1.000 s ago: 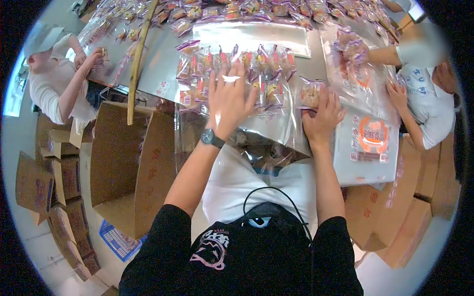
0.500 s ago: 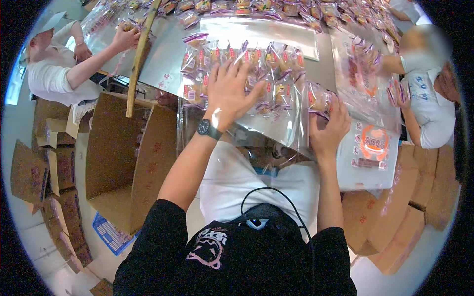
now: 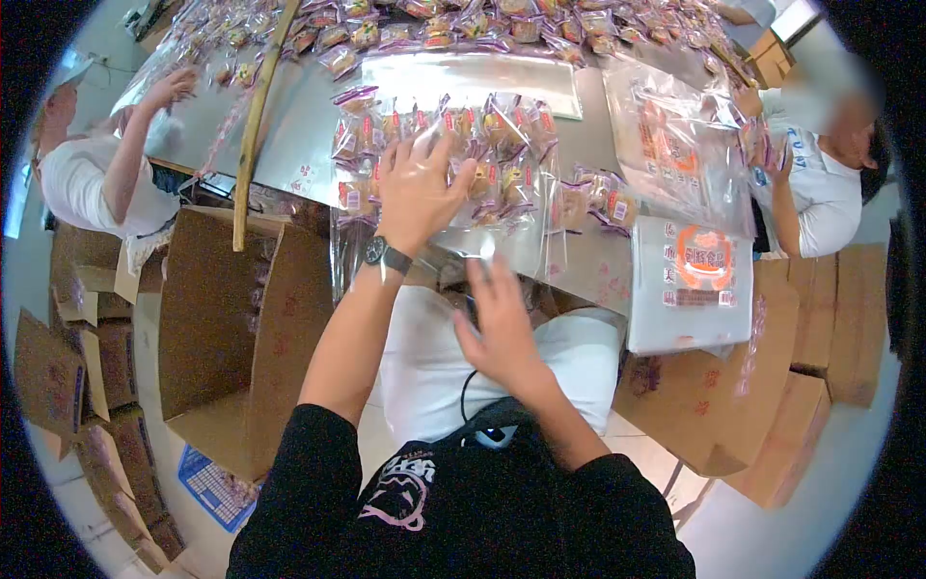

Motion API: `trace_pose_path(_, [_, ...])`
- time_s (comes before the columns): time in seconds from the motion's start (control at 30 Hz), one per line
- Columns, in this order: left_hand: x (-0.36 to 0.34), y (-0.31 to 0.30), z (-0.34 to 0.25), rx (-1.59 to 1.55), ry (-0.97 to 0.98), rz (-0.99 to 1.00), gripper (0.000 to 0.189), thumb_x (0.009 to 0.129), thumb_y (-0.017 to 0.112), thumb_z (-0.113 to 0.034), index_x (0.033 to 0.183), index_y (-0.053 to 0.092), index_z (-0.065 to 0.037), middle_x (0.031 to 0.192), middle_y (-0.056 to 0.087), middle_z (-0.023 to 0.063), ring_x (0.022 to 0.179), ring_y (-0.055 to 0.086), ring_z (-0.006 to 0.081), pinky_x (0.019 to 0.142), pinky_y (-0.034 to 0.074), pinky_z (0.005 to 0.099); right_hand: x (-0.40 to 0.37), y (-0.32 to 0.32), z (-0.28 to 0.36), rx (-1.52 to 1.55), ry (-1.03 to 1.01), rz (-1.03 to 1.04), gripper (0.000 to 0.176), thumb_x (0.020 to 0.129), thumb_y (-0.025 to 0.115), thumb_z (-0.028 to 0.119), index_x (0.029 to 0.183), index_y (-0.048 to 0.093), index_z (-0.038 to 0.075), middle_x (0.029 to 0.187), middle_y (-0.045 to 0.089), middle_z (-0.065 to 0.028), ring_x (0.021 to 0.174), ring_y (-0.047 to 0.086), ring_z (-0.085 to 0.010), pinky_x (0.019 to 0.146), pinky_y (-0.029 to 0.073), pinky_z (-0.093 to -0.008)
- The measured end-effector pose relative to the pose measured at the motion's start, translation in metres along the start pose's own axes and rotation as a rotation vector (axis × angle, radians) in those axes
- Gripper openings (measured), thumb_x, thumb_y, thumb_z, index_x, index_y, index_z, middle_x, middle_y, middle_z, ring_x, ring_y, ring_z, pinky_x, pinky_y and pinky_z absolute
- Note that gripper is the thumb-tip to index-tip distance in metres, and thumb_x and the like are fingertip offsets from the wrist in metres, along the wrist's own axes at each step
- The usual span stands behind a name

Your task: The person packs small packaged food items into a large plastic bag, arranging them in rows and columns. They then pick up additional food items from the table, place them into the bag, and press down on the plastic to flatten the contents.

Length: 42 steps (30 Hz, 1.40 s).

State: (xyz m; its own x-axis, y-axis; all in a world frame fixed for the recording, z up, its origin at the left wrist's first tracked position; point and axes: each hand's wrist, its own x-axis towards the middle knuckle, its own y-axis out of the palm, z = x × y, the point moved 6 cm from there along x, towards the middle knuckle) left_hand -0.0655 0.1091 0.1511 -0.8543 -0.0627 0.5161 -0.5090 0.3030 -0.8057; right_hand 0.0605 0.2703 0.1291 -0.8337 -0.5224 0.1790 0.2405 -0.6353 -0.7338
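So the left hand [image 3: 424, 188], the one with the black round-faced watch [image 3: 388, 253] on its wrist, is laid flat on a block of small clear-and-purple plastic snack packs [image 3: 502, 179], fingers loose and spread, not gripping anything. A clear, crinkly plastic bag [image 3: 516, 246] surrounds the block, and the hand looks to be under its film, though the glare makes that hard to swear to.

The right hand [image 3: 502, 323] is pretty blurry, out over the lap at about 5 o'clock from the left. Its fingers look stretched out with the thumb apart, so released as far as anyone can tell.

Key bit of geometry imo: the block sits at 12 o'clock from the right hand, long axis running 9 to 3, with loose film between them. Left is clearly the nearer hand, since it's touching. A few loose wrapped snack packs [image 3: 610, 205] lie on the grey metal table [image 3: 309, 125], between 1 and 2 o'clock from the right hand.
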Motion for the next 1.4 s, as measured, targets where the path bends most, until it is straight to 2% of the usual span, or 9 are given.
trace_pose_path(0.1, [-0.002,0.006,0.002,0.059,-0.044,0.142,0.054,0.096,0.06,-0.049,0.137,0.063,-0.013,0.131,0.064,0.0132,0.125,0.056,0.0357,0.112,0.036,0.0511,0.009,-0.004,-0.019,-0.029,-0.01,-0.193,0.074,0.087,0.064,0.013,0.149,0.035,-0.014,0.158,0.028,-0.0382,0.147,0.03,-0.0543,0.123,0.027,-0.0545])
trace_pose_path(0.6, [-0.004,0.007,-0.002,0.071,-0.001,0.15,0.066,0.089,0.068,-0.049,0.143,0.057,-0.011,0.142,0.059,0.0135,0.129,0.054,0.0372,0.114,0.035,0.0532,0.043,-0.019,-0.023,-0.011,0.069,-0.313,0.068,0.088,0.068,0.011,0.15,0.042,-0.003,0.151,0.043,-0.0296,0.135,0.046,-0.0471,0.112,0.039,-0.052])
trace_pose_path(0.8, [0.021,0.006,0.008,-0.202,-0.285,0.23,0.051,0.09,0.066,-0.043,0.126,0.068,-0.007,0.125,0.067,0.0153,0.121,0.058,0.0359,0.107,0.036,0.0556,0.092,-0.007,-0.052,-0.051,0.194,-0.601,0.065,0.09,0.068,0.016,0.148,0.046,-0.002,0.138,0.052,-0.0267,0.123,0.056,-0.0442,0.101,0.048,-0.0487])
trace_pose_path(0.9, [0.027,0.006,0.006,0.013,-0.169,0.065,0.045,0.091,0.065,-0.04,0.123,0.071,-0.009,0.125,0.067,0.0156,0.123,0.058,0.0348,0.106,0.035,0.0563,0.1,-0.007,-0.048,-0.057,0.262,-0.502,0.064,0.091,0.068,0.017,0.149,0.047,0.001,0.134,0.056,-0.0248,0.118,0.058,-0.044,0.101,0.05,-0.0488])
trace_pose_path(1.03, [0.027,0.023,0.014,0.076,-0.189,0.197,0.048,0.09,0.066,-0.04,0.131,0.067,-0.015,0.128,0.067,0.0144,0.128,0.057,0.0344,0.112,0.032,0.0615,0.11,-0.008,-0.059,-0.061,0.167,-0.514,0.049,0.092,0.069,0.02,0.136,0.06,0.003,0.128,0.061,-0.0236,0.12,0.059,-0.0397,0.102,0.05,-0.0468])
trace_pose_path(1.07, [0.026,0.03,0.021,0.061,-0.164,0.158,0.051,0.09,0.067,-0.039,0.136,0.064,-0.017,0.133,0.066,0.0136,0.13,0.056,0.0339,0.115,0.029,0.0635,0.105,-0.013,-0.055,-0.098,0.146,-0.68,0.038,0.094,0.069,0.019,0.128,0.064,0.002,0.128,0.062,-0.022,0.117,0.061,-0.0355,0.101,0.05,-0.0458])
trace_pose_path(1.17, [0.024,0.019,0.019,0.018,-0.189,0.127,0.051,0.093,0.063,-0.038,0.139,0.063,-0.017,0.141,0.063,0.0105,0.137,0.051,0.0354,0.119,0.019,0.0684,0.091,-0.017,-0.062,0.265,0.216,-0.774,0.033,0.097,0.066,0.017,0.128,0.063,0.005,0.129,0.063,-0.0162,0.112,0.064,-0.027,0.099,0.052,-0.0413])
trace_pose_path(1.3, [0.019,0.023,0.022,-0.027,-0.163,0.112,0.052,0.094,0.062,-0.035,0.142,0.061,-0.018,0.145,0.06,0.0111,0.14,0.049,0.0339,0.121,0.019,0.066,0.103,0.01,-0.084,1.255,0.353,-0.841,0.035,0.097,0.067,0.009,0.132,0.06,0.007,0.127,0.062,-0.0073,0.111,0.061,-0.0156,0.094,0.052,-0.0299])
trace_pose_path(1.4, [0.017,0.027,0.024,0.055,-0.158,0.119,0.057,0.091,0.066,-0.038,0.144,0.059,-0.018,0.142,0.062,0.0129,0.139,0.05,0.0322,0.119,0.022,0.0621,0.125,0.016,-0.083,1.052,0.28,-0.625,0.054,0.094,0.071,0.006,0.143,0.05,0.006,0.133,0.058,-0.0088,0.115,0.06,-0.0173,0.096,0.052,-0.0308])
